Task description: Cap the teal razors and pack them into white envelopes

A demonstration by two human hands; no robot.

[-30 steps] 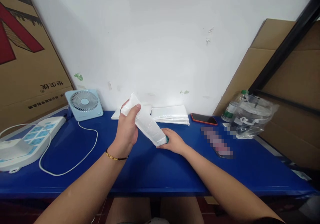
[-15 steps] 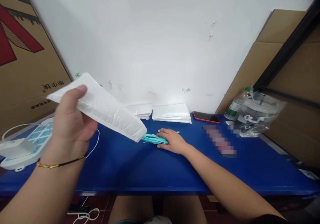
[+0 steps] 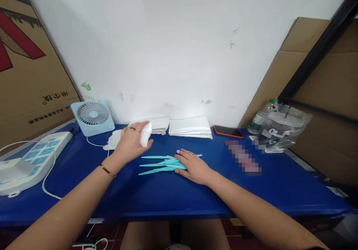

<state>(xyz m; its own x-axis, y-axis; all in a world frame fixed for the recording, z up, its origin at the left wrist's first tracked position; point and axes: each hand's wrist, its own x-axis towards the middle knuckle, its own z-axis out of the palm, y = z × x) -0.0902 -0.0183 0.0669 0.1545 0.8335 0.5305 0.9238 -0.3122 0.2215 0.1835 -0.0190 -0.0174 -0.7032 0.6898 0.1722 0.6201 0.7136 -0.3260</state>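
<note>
My left hand (image 3: 131, 140) is closed around a white padded envelope (image 3: 146, 134), held just above the blue table left of the middle. Most of the envelope hides behind my fingers, and its other end shows past the back of the hand. On the table, my right hand (image 3: 194, 165) lies flat with its fingers stretched over a loose pile of thin turquoise plastic sticks (image 3: 165, 163). Their tapered ends fan out to the left, while the parts beneath the palm are hidden. Two stacks of flat white envelopes, a left one (image 3: 160, 124) and a right one (image 3: 190, 126), lie against the wall.
A light-blue fan (image 3: 93, 117) and a white power strip (image 3: 41, 160) with cables stand at the left. To the right are a phone (image 3: 228, 131), a blurred-out flat object (image 3: 242, 157), a bottle (image 3: 257, 122) and a bagged clear container (image 3: 281, 129). Cardboard (image 3: 36, 93) leans at the left.
My left hand has moved right and away from me with the envelope, lowering it toward the table. The fan and more of the turquoise sticks now show. My right hand stays on the pile.
</note>
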